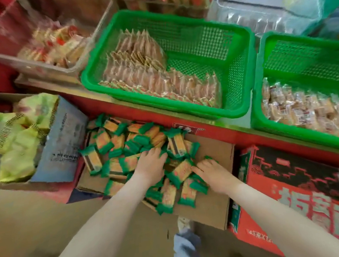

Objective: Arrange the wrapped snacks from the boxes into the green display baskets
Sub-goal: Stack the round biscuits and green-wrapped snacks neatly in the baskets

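left hand [151,164]: fingers buried in green-wrapped snacks [102,142] mid cardboard box [212,206], grip hidden tbh | right hand [209,172]: fingers curled on snacks by right edge, pinch unclear

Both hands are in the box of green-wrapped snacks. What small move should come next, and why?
Probably gather a bunch of green-wrapped snacks and lift: left hand and right hand lie on the pile, and the middle green basket has bare floor.

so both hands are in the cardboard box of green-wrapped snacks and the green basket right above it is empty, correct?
No. Left hand and right hand are in the cardboard box of green-wrapped snacks, but the green basket above it is partly filled with pinkish wrapped snacks, per the head view.
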`<act>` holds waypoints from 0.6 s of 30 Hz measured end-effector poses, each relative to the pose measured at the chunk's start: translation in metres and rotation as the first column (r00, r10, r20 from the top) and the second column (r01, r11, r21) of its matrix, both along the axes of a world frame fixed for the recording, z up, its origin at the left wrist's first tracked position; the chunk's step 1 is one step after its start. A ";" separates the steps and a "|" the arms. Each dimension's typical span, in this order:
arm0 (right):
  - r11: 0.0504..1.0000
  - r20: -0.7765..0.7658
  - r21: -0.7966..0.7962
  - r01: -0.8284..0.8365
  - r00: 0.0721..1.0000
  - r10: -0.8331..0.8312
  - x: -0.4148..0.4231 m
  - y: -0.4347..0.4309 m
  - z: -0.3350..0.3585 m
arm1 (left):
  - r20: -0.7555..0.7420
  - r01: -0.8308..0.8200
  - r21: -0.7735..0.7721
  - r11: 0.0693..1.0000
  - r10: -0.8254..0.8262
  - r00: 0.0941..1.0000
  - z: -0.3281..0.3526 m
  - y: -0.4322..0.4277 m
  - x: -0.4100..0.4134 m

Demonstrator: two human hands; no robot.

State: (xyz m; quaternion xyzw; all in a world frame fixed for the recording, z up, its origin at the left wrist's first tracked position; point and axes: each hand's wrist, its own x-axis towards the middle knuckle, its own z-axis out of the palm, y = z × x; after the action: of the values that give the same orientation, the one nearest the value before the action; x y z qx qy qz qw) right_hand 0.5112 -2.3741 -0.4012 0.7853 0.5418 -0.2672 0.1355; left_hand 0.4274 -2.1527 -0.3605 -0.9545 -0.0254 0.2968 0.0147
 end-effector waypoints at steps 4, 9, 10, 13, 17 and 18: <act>0.990 -0.005 0.058 -0.125 0.992 0.125 0.005 -0.006 -0.001 | 0.001 0.023 0.032 0.999 -0.023 1.000 -0.004 0.002 0.005; 0.959 0.017 0.213 -0.189 0.982 0.189 0.006 -0.013 0.002 | -0.019 0.079 0.153 0.985 -0.077 0.997 -0.010 -0.005 0.011; 0.953 0.026 0.240 -0.187 0.982 0.186 0.006 -0.014 0.005 | -0.024 0.089 0.169 0.982 -0.087 0.996 -0.011 -0.007 0.013; 0.945 0.045 0.293 -0.145 0.989 0.138 0.007 -0.019 0.013 | -0.050 0.107 0.196 0.975 -0.099 0.994 -0.014 -0.011 0.016; 0.956 0.066 0.287 -0.052 0.997 0.034 0.008 -0.029 0.019 | 0.017 0.067 0.131 0.989 -0.070 0.997 -0.011 -0.017 0.020; 0.957 0.074 0.287 -0.038 0.997 0.018 0.009 -0.032 0.021 | 0.083 0.052 0.082 0.995 -0.059 0.995 -0.009 -0.020 0.020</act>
State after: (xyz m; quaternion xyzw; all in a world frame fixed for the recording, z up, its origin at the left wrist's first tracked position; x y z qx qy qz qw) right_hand 0.5198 -2.4056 -0.3807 0.7978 0.5810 -0.1555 0.0424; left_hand 0.4476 -2.1728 -0.3697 -0.9653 -0.0113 0.2539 0.0601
